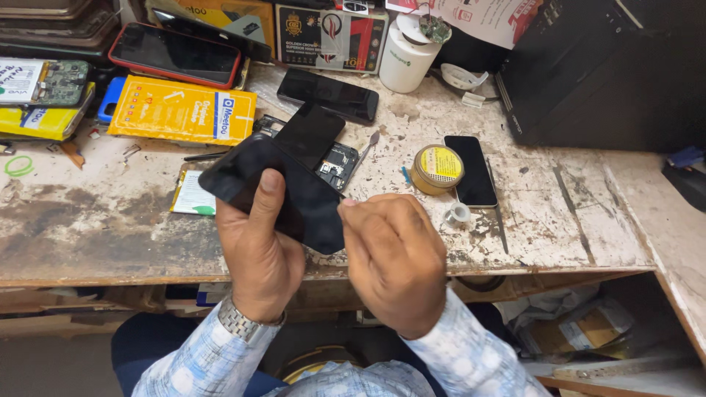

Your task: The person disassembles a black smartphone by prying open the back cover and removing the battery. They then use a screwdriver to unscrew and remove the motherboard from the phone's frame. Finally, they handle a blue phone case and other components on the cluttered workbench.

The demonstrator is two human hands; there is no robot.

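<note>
Head view: a black phone is held above the near edge of the table, tilted, its dark glass face up. The left hand is wrapped round its lower left part, with the thumb laid flat across the glass. The right hand is closed into a loose fist, and its fingertips are pressed against the phone's right edge near the lower corner. Whether a small tool or a pick is pinched there cannot be told; nothing is seen between the fingers.

Just beyond the held phone an opened phone is lying, its board partly exposed and a dark panel leaning over it. Further from the hands lies another black phone, and beyond the left hand a yellow packet and a red-rimmed phone. Beyond the right hand stand a round tin and a small tape roll, with a slim dark phone beside them.

The step in hand is judged to be work on the right edge of the held phone, either its seam or its screen. A firm hold by the left hand and a careful, light pressure from the right fingertips along that edge would be called for, since the glass may crack if it is levered hard.
</note>
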